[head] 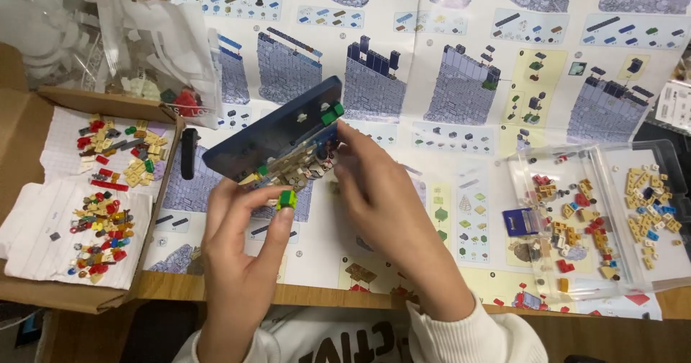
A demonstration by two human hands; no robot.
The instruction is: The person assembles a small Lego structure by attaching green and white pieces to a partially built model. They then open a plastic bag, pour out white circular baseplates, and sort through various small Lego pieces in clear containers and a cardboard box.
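The left hand (241, 251) pinches a green brick (287, 200) just below the tilted blue plate (270, 129) — tilted to bare its underside — while the right hand (385, 208) grips the plate's lower edge above the instruction sheet (461, 118).

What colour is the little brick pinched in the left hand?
Lime green: the little brick sits between the left hand fingers, clearest in the head view.

Two hands (237, 262), one brick model (281, 136), one instruction sheet (461, 104), one clear tray (597, 219)
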